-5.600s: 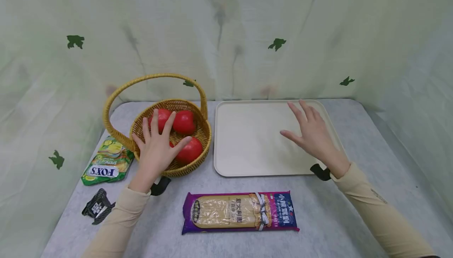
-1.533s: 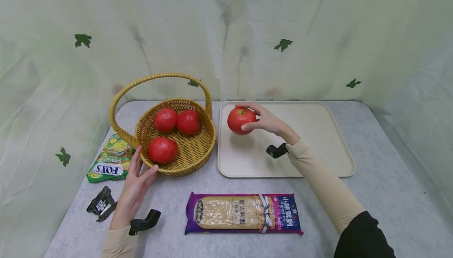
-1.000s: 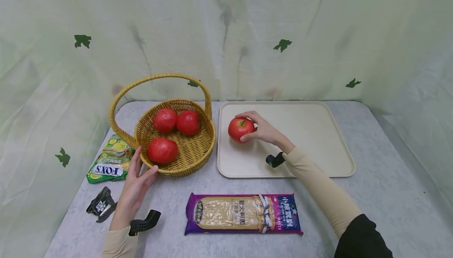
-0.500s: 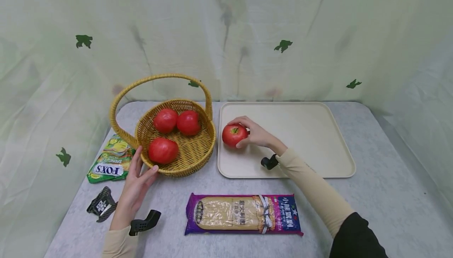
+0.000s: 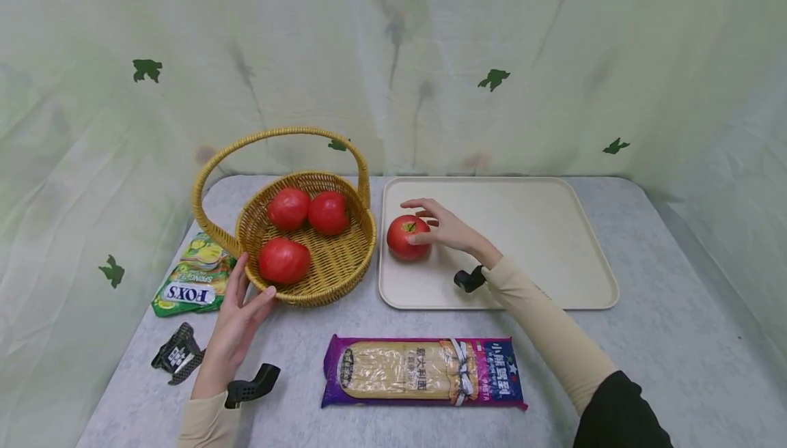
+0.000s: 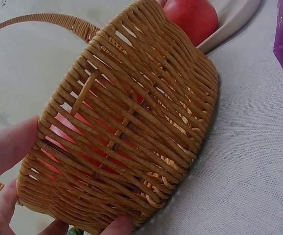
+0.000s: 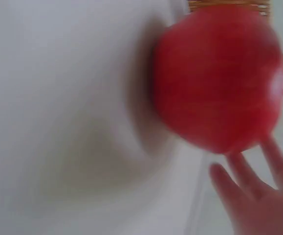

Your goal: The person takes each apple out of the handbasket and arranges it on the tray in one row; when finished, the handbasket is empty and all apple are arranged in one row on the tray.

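Red, smooth skin beside the fingertips of the right hand: a tomato, upright, green calyx up. Fingers lifted and spread apart from one another; half a second ago they were wrapped round it. Thumb overlaps the near side in the head view; whether it touches, cannot say. Right wrist view blurred.

Tomato sits on the left part of a cream tray. At 1.5 s ago it was gripped above that tray, its shadow below; at 5.6 s ago the tray was bare.

Left hand: thumb and fingers spread against the near left rim and outer wall of a wicker basket, same pose as half a second ago. At 5.6 s ago this hand was over the basket, fingers fanned. Inside the basket, three more tomatoes, one near, two side by side at the back. Arched handle stands up.

Further out: green FOX'S bag left of the basket, lettering upside down; black wrapped packet nearer; purple-and-blue pasta pack lying crosswise in front of the tray. None of the three visibly shifted. Grey table, leaf-printed curtain behind.
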`<action>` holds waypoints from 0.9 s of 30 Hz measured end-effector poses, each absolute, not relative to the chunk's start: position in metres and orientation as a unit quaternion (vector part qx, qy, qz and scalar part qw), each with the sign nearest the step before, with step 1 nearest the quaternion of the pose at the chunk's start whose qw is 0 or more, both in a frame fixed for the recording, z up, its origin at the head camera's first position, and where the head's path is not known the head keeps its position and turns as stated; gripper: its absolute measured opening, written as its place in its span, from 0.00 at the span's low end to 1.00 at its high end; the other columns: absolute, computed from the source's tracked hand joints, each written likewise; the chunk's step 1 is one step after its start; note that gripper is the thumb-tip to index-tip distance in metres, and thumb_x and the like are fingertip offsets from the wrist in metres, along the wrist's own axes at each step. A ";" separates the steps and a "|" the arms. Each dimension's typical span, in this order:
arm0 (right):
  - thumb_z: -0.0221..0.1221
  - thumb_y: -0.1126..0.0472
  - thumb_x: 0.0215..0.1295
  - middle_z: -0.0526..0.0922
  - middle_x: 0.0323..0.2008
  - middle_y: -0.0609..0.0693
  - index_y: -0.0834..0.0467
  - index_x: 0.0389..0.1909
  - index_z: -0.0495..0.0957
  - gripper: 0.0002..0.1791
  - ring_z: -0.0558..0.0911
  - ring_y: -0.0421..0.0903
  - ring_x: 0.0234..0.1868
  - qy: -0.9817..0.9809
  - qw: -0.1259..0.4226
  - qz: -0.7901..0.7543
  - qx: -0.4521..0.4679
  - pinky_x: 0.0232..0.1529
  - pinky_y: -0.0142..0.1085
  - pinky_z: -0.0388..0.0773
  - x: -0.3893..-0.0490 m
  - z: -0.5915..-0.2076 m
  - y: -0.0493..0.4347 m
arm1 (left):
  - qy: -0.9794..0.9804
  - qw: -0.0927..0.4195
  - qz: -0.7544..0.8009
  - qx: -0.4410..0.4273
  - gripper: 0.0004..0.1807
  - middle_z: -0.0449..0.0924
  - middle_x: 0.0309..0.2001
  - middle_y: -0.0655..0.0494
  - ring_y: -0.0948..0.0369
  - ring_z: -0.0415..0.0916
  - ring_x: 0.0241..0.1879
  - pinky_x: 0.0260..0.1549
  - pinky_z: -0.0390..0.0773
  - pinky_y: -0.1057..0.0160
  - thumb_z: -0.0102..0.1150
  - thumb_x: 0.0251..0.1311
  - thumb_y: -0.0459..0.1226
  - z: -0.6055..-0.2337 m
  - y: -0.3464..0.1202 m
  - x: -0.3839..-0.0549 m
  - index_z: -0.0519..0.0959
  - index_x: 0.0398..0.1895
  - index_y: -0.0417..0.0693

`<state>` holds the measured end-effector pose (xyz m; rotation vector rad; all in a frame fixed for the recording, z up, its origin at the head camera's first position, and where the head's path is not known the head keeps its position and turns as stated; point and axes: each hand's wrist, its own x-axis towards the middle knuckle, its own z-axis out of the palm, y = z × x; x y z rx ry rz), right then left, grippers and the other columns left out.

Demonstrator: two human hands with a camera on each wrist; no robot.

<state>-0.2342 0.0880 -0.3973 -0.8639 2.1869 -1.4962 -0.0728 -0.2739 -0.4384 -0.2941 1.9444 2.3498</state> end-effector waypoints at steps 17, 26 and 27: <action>0.60 0.66 0.65 0.71 0.61 0.58 0.63 0.64 0.66 0.27 0.77 0.54 0.53 0.707 0.176 -0.560 -0.394 0.54 0.40 0.74 -0.230 -0.388 0.019 | 0.638 0.040 0.763 -0.095 0.46 0.20 0.75 0.55 0.46 0.43 0.71 0.65 0.53 0.49 0.53 0.68 0.34 -0.440 -0.274 -0.071 0.36 0.76 0.70; 0.58 0.60 0.68 0.65 0.65 0.55 0.56 0.68 0.63 0.29 0.72 0.52 0.58 0.704 0.256 -0.528 -0.400 0.51 0.37 0.76 -0.218 -0.392 -0.043 | 0.645 0.040 0.758 -0.090 0.45 0.20 0.75 0.54 0.42 0.44 0.71 0.64 0.52 0.45 0.52 0.69 0.35 -0.440 -0.275 -0.070 0.36 0.76 0.71; 0.58 0.59 0.68 0.64 0.65 0.54 0.55 0.68 0.62 0.29 0.73 0.54 0.56 0.703 0.266 -0.528 -0.395 0.51 0.40 0.77 -0.217 -0.393 -0.049 | 0.647 0.041 0.756 -0.089 0.45 0.20 0.75 0.54 0.42 0.44 0.71 0.64 0.52 0.45 0.52 0.69 0.35 -0.440 -0.275 -0.070 0.36 0.76 0.71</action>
